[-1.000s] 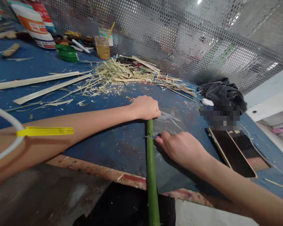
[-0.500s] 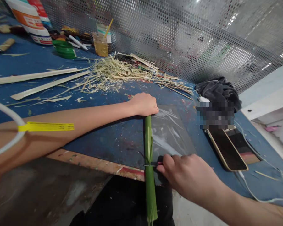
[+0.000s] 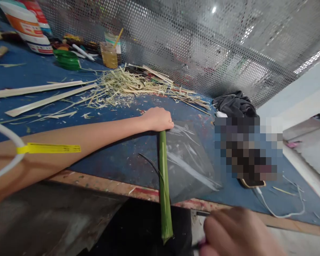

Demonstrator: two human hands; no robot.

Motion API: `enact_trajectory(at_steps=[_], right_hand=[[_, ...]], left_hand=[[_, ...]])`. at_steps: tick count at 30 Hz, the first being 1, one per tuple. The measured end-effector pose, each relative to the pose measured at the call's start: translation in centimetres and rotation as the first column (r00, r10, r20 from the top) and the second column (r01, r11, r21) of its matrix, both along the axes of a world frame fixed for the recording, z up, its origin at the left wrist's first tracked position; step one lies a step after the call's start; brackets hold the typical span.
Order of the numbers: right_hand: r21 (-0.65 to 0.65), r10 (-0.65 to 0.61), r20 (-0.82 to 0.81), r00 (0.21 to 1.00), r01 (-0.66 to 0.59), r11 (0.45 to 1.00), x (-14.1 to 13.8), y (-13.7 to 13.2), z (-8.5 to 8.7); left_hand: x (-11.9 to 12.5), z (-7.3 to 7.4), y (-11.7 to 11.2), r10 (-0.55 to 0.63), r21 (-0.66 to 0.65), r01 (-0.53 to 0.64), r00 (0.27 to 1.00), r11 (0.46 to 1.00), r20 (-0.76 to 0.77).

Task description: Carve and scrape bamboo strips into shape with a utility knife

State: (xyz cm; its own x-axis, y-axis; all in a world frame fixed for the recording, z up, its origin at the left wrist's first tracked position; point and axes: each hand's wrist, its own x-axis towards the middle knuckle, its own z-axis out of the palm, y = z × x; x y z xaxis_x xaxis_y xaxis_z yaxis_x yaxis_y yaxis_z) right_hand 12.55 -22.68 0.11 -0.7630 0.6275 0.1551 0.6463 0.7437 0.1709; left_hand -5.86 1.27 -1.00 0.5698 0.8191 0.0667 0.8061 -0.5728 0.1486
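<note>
by the closed left hand [image 3: 158, 119] the stalk [image 3: 164, 192] is gripped at its far end, laid over the table edge [image 3: 114, 186] beside a sheet [image 3: 190, 167], and a blurred tool [image 3: 202, 244] is held in the curled right hand [image 3: 237, 231].

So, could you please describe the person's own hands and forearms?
The left hand is gloveless; its forearm shows no sleeve. A white loop with a yellow tag bearing tiny print crosses that forearm; whether it is worn is unclear. The right hand, blurred and partly out of frame, shows no glove.
</note>
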Motion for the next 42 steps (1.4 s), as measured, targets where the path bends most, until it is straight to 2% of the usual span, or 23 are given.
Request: enact_trajectory(at_steps=[1,3,6,8,11,25,32,38,42], right_hand=[[0.001,-0.035,-0.06,0.998,0.036,0.999,-0.2,1.5,0.5],[0.045,-0.152,-0.057,0.987,0.155,0.987,-0.8,5.2,0.9],[0.102,-0.399,0.102,0.911,0.39,0.915,-2.3,10.9,0.4],[0.088,-0.433,0.187,0.882,0.424,0.901,-3.3,13.6,-0.2],[0.071,-0.414,0.214,0.885,0.409,0.91,-4.2,15.6,-0.8],[-0.022,-0.377,0.239,0.895,0.393,0.919,-4.2,14.8,-1.4],[-0.07,-0.357,0.265,0.896,0.387,0.919,-3.9,15.0,-1.5],[-0.055,-0.345,0.298,0.89,0.377,0.925,-3.8,15.0,-1.5],[-0.089,-0.261,0.328,0.908,0.305,0.948,-3.4,13.5,-1.2]], left_hand=[[0.0,0.0,0.0,0.001,-0.001,-0.001,1.0,1.0,0.007],[-0.2,0.0,0.0,0.004,0.001,-0.004,1.0,1.0,0.018],[-0.5,0.1,-0.1,-0.003,0.004,0.003,1.0,1.0,0.028],[-0.6,0.2,0.1,-0.018,0.007,0.018,0.999,1.0,0.031],[-0.8,0.0,0.3,-0.036,0.015,0.036,0.999,0.999,0.034],[-0.8,-0.8,-0.2,-0.067,0.084,0.065,0.998,0.994,0.013],[-0.7,-0.9,0.0,-0.067,0.074,0.068,0.998,0.995,-0.011],[-0.6,-0.8,0.2,-0.079,0.054,0.08,0.997,0.995,-0.025],[-0.6,-0.7,0.3,-0.073,0.035,0.074,0.997,0.997,-0.037]])
